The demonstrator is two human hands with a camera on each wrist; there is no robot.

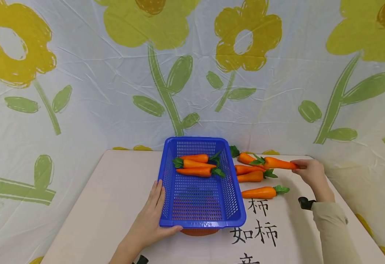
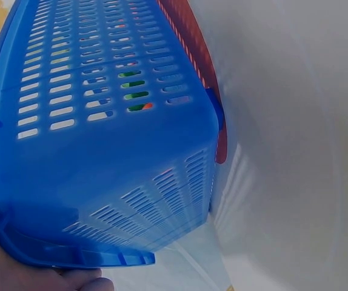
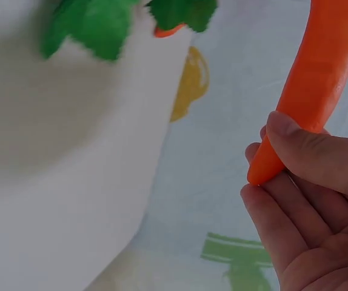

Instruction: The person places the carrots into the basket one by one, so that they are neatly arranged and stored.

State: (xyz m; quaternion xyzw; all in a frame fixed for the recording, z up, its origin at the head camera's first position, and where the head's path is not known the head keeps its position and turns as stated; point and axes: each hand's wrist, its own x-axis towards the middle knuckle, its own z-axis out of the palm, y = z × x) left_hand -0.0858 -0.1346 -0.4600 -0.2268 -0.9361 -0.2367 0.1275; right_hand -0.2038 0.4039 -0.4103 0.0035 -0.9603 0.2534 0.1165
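Observation:
In the head view, a blue plastic basket (image 1: 203, 224) with slotted walls sits tilted on a reddish-brown item (image 1: 199, 232). Three orange carrots, one of them a front carrot (image 1: 193, 172), lie at its far end. My left hand (image 1: 150, 216) rests against its near left corner, fingers straight along the rim and thumb at the front edge. My right hand (image 1: 311, 174) pinches another carrot (image 1: 278, 163) by its narrow tip, leafy end pointing left. The right wrist view shows the thumb and fingers on that held carrot (image 3: 322, 73), above the table.
Several more carrots lie right of the basket, including a near carrot (image 1: 259, 192) and a middle carrot (image 1: 251, 176). Black characters (image 1: 266, 233) mark the pale tabletop (image 1: 113, 190). A flower-printed cloth (image 1: 110, 84) hangs behind the table.

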